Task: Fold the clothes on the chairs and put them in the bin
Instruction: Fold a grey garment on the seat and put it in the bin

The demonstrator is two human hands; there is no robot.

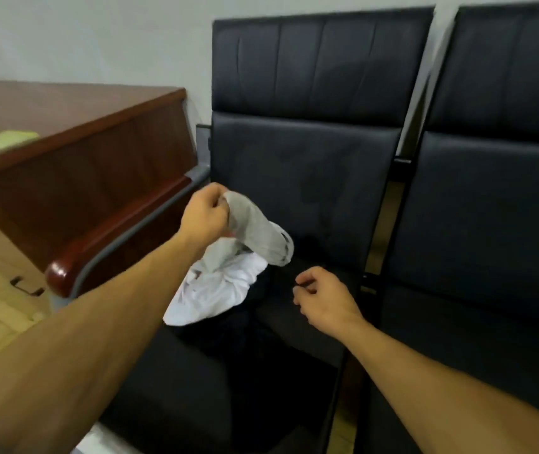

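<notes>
1. The left hand is seen closed into a fist, its fingers curled tightly round the upper end of a grey garment, which is gripped and lifted above the seat.
2. The grey garment hangs from that fist down and to the right, its lower hem dangling free above the seat of the left black chair.
3. A white garment is seen crumpled just below the left hand, partly under the grey one and touching it; whether it is also caught in the grip cannot be told.
4. Dark cloth appears to lie on the seat beneath the white garment, but it is hard to tell apart from the black upholstery.
5. The right hand is held over the seat, near the hanging hem of the grey garment but apart from it. Its fingers are curled loosely inward and nothing is seen held in them.
6. A second black chair stands just beside the first, on the right.
7. A wooden armrest with a grey metal edge runs along the left side of the first chair, and a reddish wooden desk stands beyond it.
8. No bin is in view.
</notes>
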